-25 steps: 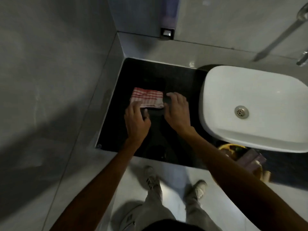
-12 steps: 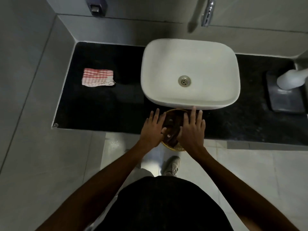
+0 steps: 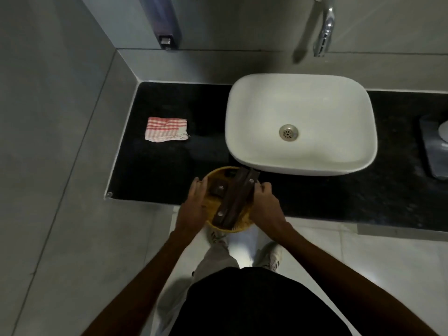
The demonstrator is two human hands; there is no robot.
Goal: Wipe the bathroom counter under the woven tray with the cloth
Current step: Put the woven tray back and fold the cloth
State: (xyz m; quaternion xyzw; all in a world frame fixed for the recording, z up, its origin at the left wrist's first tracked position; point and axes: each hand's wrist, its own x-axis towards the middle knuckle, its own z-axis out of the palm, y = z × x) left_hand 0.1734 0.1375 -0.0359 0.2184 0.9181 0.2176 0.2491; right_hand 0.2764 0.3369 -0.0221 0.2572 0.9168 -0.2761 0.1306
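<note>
A round yellow woven tray (image 3: 238, 226) holding several dark brown boxes (image 3: 234, 199) is at the front edge of the black counter (image 3: 157, 175), partly over the floor. My left hand (image 3: 194, 207) grips its left rim and my right hand (image 3: 265, 206) grips its right rim. The folded red-and-white striped cloth (image 3: 166, 129) lies flat on the counter's left part, apart from both hands.
A white basin (image 3: 322, 110) sits on the counter right of the cloth, with a chrome tap (image 3: 324, 32) above it. A soap dispenser (image 3: 166, 27) hangs on the back wall. A grey tray with a white object (image 3: 434, 146) is at far right. A grey wall closes the left side.
Both hands left the cloth on the counter, moved right to the woven tray in front of the basin and closed on its rim; the tray now sits further left and forward.
</note>
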